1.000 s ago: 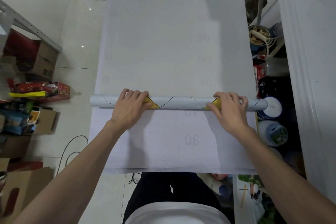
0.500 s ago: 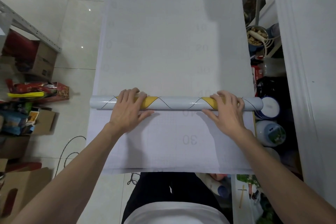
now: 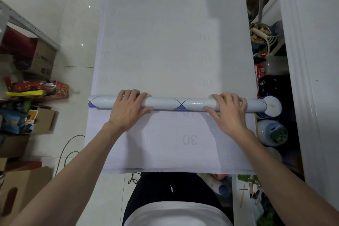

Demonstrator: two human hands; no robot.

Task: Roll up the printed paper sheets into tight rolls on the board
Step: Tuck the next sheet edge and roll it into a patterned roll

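I have the paper roll (image 3: 176, 103) lying crosswise at mid-frame, on the gridded sheet (image 3: 174, 33) that runs off toward 12 o'clock and back toward 6 o'clock. The left hand (image 3: 128, 108) grips the roll toward 9 o'clock and the right hand (image 3: 227, 110) toward 3 o'clock. Each has 4 fingers curled over the top and the thumb tucked against the near side.

I judge the roll light and hollow, with a slippery glossy skin, and likely to crease or telescope if 1 end leads. I would take it at these 2 spots, hands well apart and level, pressing down lightly to tighten the wraps; a hard squeeze would flatten the tube. Its right end sits just beside a white round lid (image 3: 271, 105) at 3 o'clock.
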